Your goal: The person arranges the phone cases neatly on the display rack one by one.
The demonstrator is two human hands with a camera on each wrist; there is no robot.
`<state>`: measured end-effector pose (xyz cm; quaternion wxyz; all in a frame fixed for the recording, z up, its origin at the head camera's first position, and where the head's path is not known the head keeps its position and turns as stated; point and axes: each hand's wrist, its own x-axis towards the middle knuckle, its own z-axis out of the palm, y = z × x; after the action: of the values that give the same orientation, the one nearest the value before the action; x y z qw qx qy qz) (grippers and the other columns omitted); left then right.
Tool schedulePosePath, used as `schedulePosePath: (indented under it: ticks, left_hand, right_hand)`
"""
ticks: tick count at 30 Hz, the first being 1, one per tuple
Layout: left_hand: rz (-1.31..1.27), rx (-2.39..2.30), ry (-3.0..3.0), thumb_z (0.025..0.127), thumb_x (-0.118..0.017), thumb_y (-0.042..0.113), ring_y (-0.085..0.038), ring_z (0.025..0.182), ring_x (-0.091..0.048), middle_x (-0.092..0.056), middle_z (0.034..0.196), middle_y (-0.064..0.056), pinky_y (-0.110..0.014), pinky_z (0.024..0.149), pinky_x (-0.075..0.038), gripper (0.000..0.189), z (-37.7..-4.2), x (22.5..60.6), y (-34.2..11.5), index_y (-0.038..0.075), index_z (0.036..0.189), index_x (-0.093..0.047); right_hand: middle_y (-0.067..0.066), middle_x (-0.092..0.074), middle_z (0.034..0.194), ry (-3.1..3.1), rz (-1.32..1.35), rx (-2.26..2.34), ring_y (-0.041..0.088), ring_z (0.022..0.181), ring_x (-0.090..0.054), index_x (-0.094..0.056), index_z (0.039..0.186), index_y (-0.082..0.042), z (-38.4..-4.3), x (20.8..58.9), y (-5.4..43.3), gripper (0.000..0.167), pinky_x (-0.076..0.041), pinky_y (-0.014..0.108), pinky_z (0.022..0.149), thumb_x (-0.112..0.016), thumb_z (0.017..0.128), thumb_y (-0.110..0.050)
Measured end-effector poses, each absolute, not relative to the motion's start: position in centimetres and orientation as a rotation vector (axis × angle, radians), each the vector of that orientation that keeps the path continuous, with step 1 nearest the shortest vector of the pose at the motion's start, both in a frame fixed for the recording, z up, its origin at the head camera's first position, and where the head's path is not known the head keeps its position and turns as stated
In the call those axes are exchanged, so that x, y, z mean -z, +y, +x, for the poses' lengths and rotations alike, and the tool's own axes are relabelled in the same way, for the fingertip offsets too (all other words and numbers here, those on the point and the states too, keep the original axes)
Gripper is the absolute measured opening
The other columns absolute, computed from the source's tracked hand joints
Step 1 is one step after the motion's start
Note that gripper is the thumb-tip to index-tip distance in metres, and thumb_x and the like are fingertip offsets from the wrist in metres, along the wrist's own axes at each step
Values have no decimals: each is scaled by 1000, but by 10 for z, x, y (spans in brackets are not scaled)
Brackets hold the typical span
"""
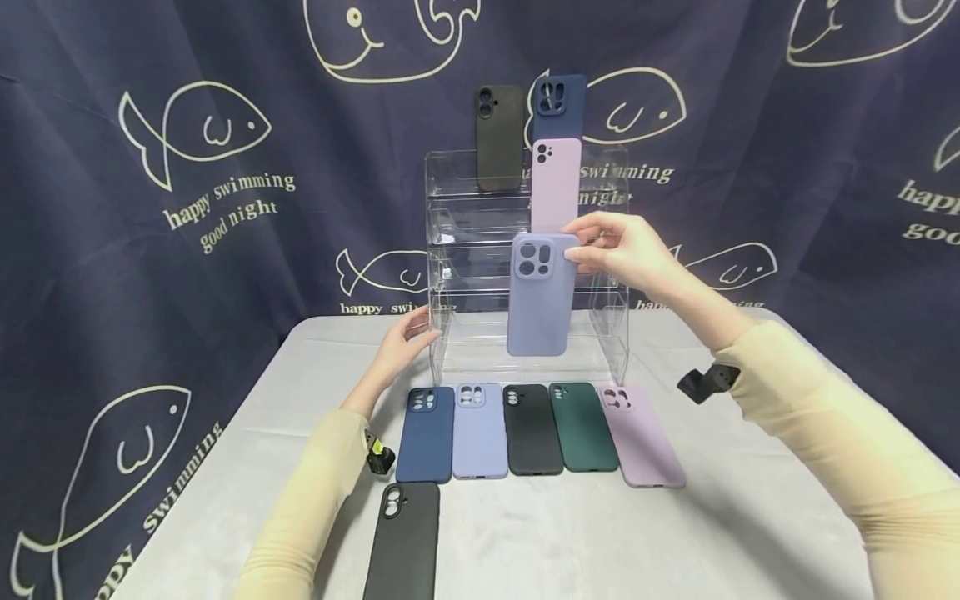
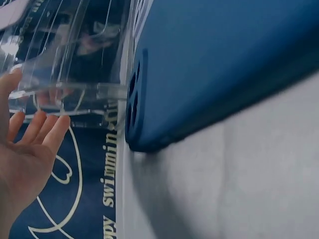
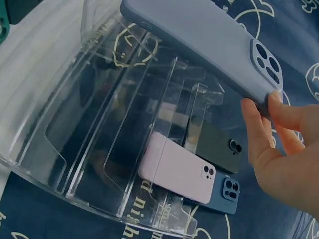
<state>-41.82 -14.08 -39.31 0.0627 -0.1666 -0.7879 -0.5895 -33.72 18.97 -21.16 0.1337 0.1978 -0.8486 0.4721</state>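
Note:
My right hand (image 1: 626,250) pinches a lavender-blue phone case (image 1: 542,308) by its upper right corner, upright in front of the clear tiered display rack (image 1: 480,346). In the right wrist view, thumb and fingers grip that case (image 3: 199,40) near its camera cutout. My left hand (image 1: 403,346) is at the rack's left side, fingers fairly straight; whether they press on it is hard to tell. On the rack's upper tiers stand a black case (image 1: 500,137), a dark blue case (image 1: 570,108) and a pink case (image 1: 556,187) in front of the blue one.
A row on the white table (image 1: 277,450) holds a blue case (image 1: 426,442), a lavender-blue case (image 1: 480,437), a black case (image 1: 534,437), a green case (image 1: 585,433) and a pink-purple case (image 1: 647,446). Another black case (image 1: 405,542) lies nearer. A fish-print curtain (image 1: 225,350) hangs behind.

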Motion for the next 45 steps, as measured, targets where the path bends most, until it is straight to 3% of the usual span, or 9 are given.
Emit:
schedulePosePath:
  ticks: [6, 14, 30, 45]
  left_hand:
    - [-480, 1756, -2397, 90, -61, 6, -42, 124, -47, -44, 136, -29, -44, 106, -42, 58, -407, 381, -135, -5, 140, -36]
    - [-520, 1743, -2359, 89, -63, 9, -42, 117, -53, -48, 134, -28, -42, 102, -46, 59, -425, 402, -138, -1, 141, -37]
    - [-555, 1771, -2331, 89, -63, 9, -40, 118, -52, -49, 134, -26, -42, 103, -45, 57, -427, 406, -141, 1, 140, -39]
    - [-563, 1779, -2339, 89, -62, 7, -42, 117, -52, -47, 134, -27, -43, 102, -46, 58, -424, 404, -141, -2, 140, -37]
  right_hand:
    - [-2, -57, 82, -2372, 557, -1448, 1, 66, -64, -60, 115, 4, -354, 197, 186, 33, -59, 22, 68, -68, 84, -3]
    - [2, -53, 90, -2321, 511, -1451, -1, 68, -63, -59, 119, 3, -370, 175, 182, 36, -58, 20, 69, -66, 85, -3]
    - [-6, -56, 86, -2118, 444, -1532, 0, 70, -62, -63, 118, -1, -409, 143, 175, 36, -56, 12, 65, -68, 82, -1]
    - [-9, -57, 83, -2031, 378, -1478, -1, 65, -60, -64, 113, -1, -445, 127, 152, 32, -57, 20, 76, -68, 82, 0]
